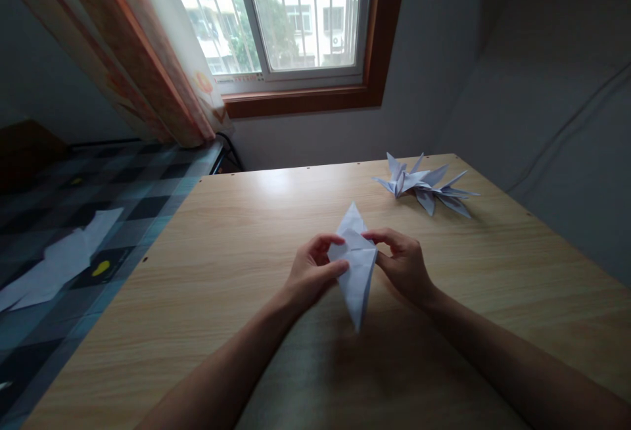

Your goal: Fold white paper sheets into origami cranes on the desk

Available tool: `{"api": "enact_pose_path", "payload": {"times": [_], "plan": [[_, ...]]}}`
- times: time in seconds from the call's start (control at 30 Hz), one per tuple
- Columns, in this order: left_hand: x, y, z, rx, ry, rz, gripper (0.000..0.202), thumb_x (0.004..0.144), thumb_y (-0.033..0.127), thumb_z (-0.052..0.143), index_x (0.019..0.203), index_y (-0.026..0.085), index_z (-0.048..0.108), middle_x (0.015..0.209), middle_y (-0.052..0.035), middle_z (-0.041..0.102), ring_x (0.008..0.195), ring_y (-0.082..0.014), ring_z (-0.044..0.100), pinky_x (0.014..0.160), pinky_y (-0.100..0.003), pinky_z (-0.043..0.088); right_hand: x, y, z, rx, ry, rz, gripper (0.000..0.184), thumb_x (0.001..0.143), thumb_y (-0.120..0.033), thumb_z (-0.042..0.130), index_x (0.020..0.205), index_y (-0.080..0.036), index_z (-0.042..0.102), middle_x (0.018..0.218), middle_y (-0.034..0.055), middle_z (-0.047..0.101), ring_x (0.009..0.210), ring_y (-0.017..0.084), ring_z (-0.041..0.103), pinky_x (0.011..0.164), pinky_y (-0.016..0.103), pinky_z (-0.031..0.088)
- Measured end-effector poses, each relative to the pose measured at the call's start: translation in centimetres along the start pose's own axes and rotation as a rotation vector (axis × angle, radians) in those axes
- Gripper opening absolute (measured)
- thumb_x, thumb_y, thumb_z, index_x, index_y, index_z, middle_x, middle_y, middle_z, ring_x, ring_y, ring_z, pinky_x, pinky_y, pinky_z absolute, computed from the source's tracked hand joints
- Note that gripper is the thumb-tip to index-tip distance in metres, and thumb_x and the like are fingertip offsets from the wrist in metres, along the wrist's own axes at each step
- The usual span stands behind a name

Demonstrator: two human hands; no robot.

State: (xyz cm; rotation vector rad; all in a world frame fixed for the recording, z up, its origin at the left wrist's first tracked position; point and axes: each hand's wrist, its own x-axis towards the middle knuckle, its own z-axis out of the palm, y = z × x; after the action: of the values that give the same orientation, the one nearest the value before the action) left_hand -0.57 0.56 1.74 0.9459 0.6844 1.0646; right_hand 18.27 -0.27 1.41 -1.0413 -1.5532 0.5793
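Note:
A white folded paper piece [355,264], a long diamond shape, is held just above the wooden table [221,252] near its middle. My left hand [310,272] pinches its left edge with thumb and fingers closed. My right hand [403,262] pinches its right edge the same way. The lower point of the paper hangs toward me between my wrists.
Several finished white paper cranes [426,185] lie in a pile at the table's far right. A bed with a checked cover [73,219] and loose white sheets [59,259] is to the left. A window [290,16] and curtain [148,55] are behind the table; a grey wall runs along the right.

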Motion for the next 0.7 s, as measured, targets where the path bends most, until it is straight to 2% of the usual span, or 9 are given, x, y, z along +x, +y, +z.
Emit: {"api": "enact_pose_path", "payload": {"times": [0.07, 0.13, 0.2, 0.27, 0.37, 0.43, 0.5, 0.6, 0.7], "plan": [[0.1, -0.3, 0.1, -0.008, -0.023, 0.057, 0.061, 0.055, 0.019, 0.088, 0.110, 0.023, 0.061, 0.085, 0.0003, 0.068, 0.070, -0.0138, 0.062, 0.065, -0.025, 0.048, 0.2, -0.2, -0.1, -0.041, 0.025, -0.058, 0.008, 0.080, -0.027, 0.073, 0.087, -0.022, 0.072, 0.083, 0.0032, 0.069, 0.076, 0.018, 0.063, 0.069, 0.031, 0.051], [0.2, -0.4, 0.1, 0.050, -0.032, 0.100, 0.063, 0.056, 0.020, 0.088, 0.113, 0.024, 0.061, 0.088, -0.0003, 0.067, 0.074, -0.0141, 0.062, 0.068, -0.026, 0.049, 0.3, -0.4, -0.2, -0.068, 0.067, -0.099, 0.004, 0.080, -0.026, 0.072, 0.081, -0.022, 0.071, 0.084, 0.0038, 0.064, 0.080, 0.019, 0.061, 0.069, 0.031, 0.050], [0.3, -0.3, -0.2, 0.175, -0.002, 0.150, 0.045, 0.056, 0.023, 0.088, 0.097, 0.019, 0.068, 0.091, -0.0022, 0.064, 0.077, -0.0145, 0.060, 0.070, -0.026, 0.050, 0.3, -0.6, -0.1, -0.083, 0.097, -0.113, 0.005, 0.079, -0.025, 0.073, 0.076, -0.022, 0.069, 0.090, 0.0053, 0.064, 0.088, 0.021, 0.061, 0.074, 0.033, 0.051], [0.3, 0.0, -0.3, 0.309, 0.053, 0.203, 0.027, 0.058, 0.026, 0.087, 0.076, 0.016, 0.070, 0.098, -0.0046, 0.061, 0.083, -0.0159, 0.059, 0.069, -0.025, 0.050, 0.2, -0.8, -0.1, -0.061, 0.064, -0.101, 0.007, 0.078, -0.023, 0.072, 0.073, -0.021, 0.067, 0.095, 0.0062, 0.066, 0.092, 0.023, 0.062, 0.079, 0.035, 0.050], [0.3, 0.4, -0.3, 0.325, 0.113, 0.200, 0.023, 0.065, 0.031, 0.083, 0.069, 0.014, 0.068, 0.093, -0.0052, 0.063, 0.081, -0.0154, 0.059, 0.070, -0.025, 0.049, 0.0, -1.1, 0.2, 0.059, -0.050, 0.030, 0.007, 0.081, -0.023, 0.068, 0.075, -0.020, 0.065, 0.084, 0.0044, 0.069, 0.081, 0.020, 0.065, 0.075, 0.033, 0.050], [0.4, 0.4, -0.1, 0.245, 0.150, 0.159, 0.025, 0.067, 0.033, 0.081, 0.073, 0.014, 0.066, 0.079, -0.0026, 0.065, 0.071, -0.0132, 0.059, 0.069, -0.026, 0.048, -0.1, -1.3, 0.5, 0.229, -0.109, 0.168, 0.006, 0.081, -0.025, 0.067, 0.081, -0.020, 0.064, 0.076, 0.0022, 0.068, 0.072, 0.018, 0.064, 0.069, 0.031, 0.051], [0.5, 0.2, 0.0, 0.189, 0.208, 0.152, 0.032, 0.066, 0.033, 0.082, 0.085, 0.015, 0.064, 0.073, -0.0004, 0.066, 0.065, -0.0122, 0.059, 0.066, -0.025, 0.048, -0.1, -1.5, 0.9, 0.428, -0.154, 0.287, 0.015, 0.077, -0.026, 0.070, 0.089, -0.020, 0.062, 0.075, 0.0004, 0.068, 0.067, 0.016, 0.064, 0.064, 0.029, 0.052], [0.6, -0.2, -0.2, 0.206, 0.271, 0.190, 0.054, 0.068, 0.032, 0.080, 0.114, 0.021, 0.056, 0.082, 0.0001, 0.066, 0.065, -0.0125, 0.061, 0.061, -0.024, 0.049, -0.1, -1.5, 1.4, 0.617, -0.210, 0.436, 0.031, 0.071, -0.023, 0.073, 0.099, -0.020, 0.059, 0.074, -0.0011, 0.068, 0.064, 0.015, 0.065, 0.061, 0.028, 0.053], [0.4, -0.2, -0.5, 0.435, 0.238, 0.266, 0.047, 0.077, 0.042, 0.072, 0.118, 0.023, 0.060, 0.110, -0.0084, 0.062, 0.080, -0.0172, 0.064, 0.064, -0.028, 0.052, -0.2, -1.2, 1.7, 0.671, -0.188, 0.553, 0.036, 0.068, -0.021, 0.072, 0.100, -0.020, 0.056, 0.071, -0.0019, 0.068, 0.061, 0.015, 0.064, 0.057, 0.027, 0.052]]}}
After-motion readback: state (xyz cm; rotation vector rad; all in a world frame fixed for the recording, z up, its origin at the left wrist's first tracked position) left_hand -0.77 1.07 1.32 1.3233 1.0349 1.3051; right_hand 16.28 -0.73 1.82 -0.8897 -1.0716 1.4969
